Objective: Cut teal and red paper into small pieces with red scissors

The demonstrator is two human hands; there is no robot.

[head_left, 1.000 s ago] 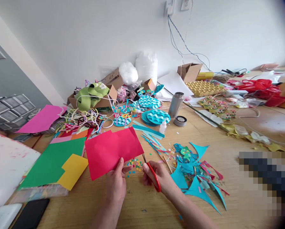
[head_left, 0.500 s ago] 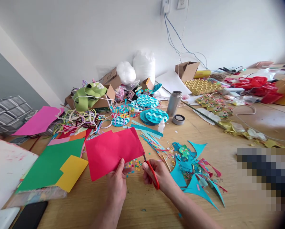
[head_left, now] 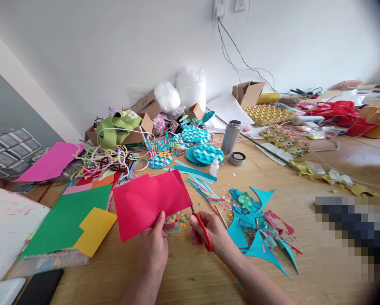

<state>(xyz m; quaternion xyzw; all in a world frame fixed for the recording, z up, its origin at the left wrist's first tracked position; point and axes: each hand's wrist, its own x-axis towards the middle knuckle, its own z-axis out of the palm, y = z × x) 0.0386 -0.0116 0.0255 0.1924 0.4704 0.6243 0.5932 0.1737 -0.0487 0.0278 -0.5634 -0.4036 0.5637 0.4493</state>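
We see L hand [head_left: 156, 241] & R hand [head_left: 209, 231], both bare. Forearms [head_left: 252, 275] bare too, right to nr edge of view.

Your left grip [head_left: 156, 243] is pinched, thumb [head_left: 160, 221] pointing up, your left forearm [head_left: 144, 281] extending nearly straight forward; your right grip [head_left: 216, 232] curls closed, your right forearm [head_left: 250, 273] slanting in from lower right.

Gray btl [head_left: 230, 140], cap [head_left: 237, 158] beside it, blk phone [head_left: 41, 287] lower L; cardbd box [head_left: 249, 94] nr wall [head_left: 113, 42]

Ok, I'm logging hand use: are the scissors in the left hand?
No, the right hand holds the scissors, while the left hand holds the red paper.
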